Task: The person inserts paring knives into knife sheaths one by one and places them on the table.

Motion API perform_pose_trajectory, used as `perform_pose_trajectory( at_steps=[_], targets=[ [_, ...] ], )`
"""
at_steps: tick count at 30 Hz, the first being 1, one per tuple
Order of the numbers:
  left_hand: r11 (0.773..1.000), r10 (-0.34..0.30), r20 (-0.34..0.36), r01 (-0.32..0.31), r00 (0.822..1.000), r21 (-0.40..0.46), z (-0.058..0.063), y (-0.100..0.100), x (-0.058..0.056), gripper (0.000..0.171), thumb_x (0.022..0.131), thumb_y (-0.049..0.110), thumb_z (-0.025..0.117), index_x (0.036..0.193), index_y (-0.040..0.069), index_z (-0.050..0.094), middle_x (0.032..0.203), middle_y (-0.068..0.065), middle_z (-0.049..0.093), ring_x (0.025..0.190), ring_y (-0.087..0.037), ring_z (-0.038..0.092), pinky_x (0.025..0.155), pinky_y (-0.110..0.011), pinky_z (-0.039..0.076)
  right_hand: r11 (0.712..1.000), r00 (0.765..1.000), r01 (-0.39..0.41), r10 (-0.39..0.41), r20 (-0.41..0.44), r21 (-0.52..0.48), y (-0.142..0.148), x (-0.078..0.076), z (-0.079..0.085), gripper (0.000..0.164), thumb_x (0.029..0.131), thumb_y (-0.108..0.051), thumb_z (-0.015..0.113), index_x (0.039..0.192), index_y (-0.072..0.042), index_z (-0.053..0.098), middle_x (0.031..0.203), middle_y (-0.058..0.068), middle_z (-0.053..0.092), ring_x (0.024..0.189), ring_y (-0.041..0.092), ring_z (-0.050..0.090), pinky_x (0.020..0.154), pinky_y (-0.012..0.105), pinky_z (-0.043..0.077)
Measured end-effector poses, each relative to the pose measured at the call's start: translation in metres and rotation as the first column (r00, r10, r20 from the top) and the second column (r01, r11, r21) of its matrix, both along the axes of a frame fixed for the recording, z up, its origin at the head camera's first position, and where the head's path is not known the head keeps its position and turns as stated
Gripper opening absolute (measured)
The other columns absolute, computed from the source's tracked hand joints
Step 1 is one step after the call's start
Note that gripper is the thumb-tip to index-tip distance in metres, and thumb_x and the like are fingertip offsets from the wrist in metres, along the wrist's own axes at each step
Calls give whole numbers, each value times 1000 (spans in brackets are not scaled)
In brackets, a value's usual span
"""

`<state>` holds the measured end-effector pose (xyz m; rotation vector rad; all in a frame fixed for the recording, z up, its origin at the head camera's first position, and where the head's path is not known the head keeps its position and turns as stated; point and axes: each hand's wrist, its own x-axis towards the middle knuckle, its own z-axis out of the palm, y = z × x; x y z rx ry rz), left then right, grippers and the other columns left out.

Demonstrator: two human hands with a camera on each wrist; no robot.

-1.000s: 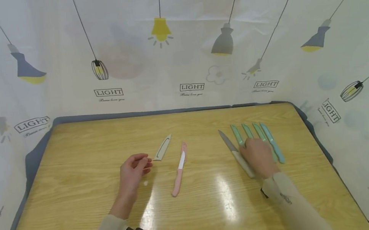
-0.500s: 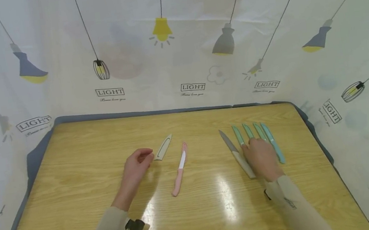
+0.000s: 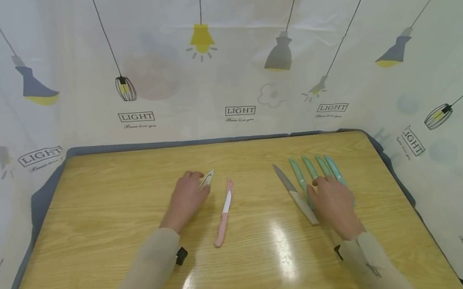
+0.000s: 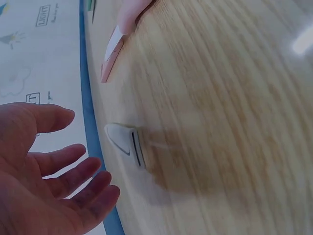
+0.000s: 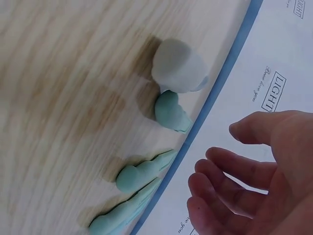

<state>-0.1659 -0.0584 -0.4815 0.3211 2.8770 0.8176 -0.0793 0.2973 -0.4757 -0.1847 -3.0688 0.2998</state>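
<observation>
My left hand (image 3: 188, 198) hovers over a cream blade sheath (image 3: 207, 179), partly hiding it. In the left wrist view, the hand (image 4: 63, 171) has loose fingers apart from the sheath (image 4: 126, 142), whose slotted end faces the camera. My right hand (image 3: 335, 204) is above several green sheathed knives (image 3: 296, 169) and a blue one (image 3: 335, 169), covering their handles. The right wrist view shows that hand (image 5: 239, 176) with relaxed fingers and nothing in its grip. Beside it lies a beige-handled knife (image 3: 304, 207) with a bare grey blade.
A pink-handled knife (image 3: 222, 229) lies mid-table, its white blade showing and its tip end at a pink sheath (image 3: 229, 184). The wooden table (image 3: 124, 186) has a grey-blue edge strip (image 3: 171, 145). Behind it hangs a lamp-printed cloth (image 3: 240, 76).
My left hand has moved forward and right, from beside the cream sheath to over it. My right hand has shifted slightly right and back over the knives. The knives look unmoved.
</observation>
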Motion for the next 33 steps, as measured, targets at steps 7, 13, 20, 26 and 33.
perform_pose_trajectory(
  at_steps=[7,13,20,26,33],
  targets=[
    [992,-5,-27,2,1000,-125,-5,12,-8,45,92,25,62,126,-4,56,113,-19,55,92,-29,53,77,-40,50,997,999,-32,31,-19,-75,-4,7,-2,39,97,-32,49,109,-1,69,106,17,64,87,33,61,59,45,56],
    [980,-3,-10,1,1000,-197,-11,16,-13,42,92,20,62,122,-7,53,105,-18,53,90,-29,52,77,-39,51,994,997,-71,68,-44,-81,-7,12,-6,38,95,-28,54,107,5,69,106,21,63,90,37,61,68,48,56],
    [968,-28,-25,21,999,-250,-14,16,-15,25,92,7,56,111,-9,59,96,-17,52,84,-28,52,72,-39,53,994,995,-75,70,-72,-74,-9,13,-8,36,94,-27,56,105,4,70,104,21,63,87,35,62,65,46,55],
    [968,-28,2,27,1000,-249,-14,15,-17,13,90,3,57,99,-5,61,88,-13,50,77,-25,51,65,-37,52,993,993,-79,71,-90,-83,-8,13,-9,36,94,-27,56,106,4,69,102,20,64,87,34,62,65,46,56],
    [981,-8,59,19,998,-195,-11,10,-17,12,83,8,65,88,-1,59,84,-12,53,74,-25,51,62,-35,49,995,996,-68,62,-71,-79,-10,11,-11,38,94,-29,54,111,3,68,103,18,65,89,32,62,67,46,55]
  ],
)
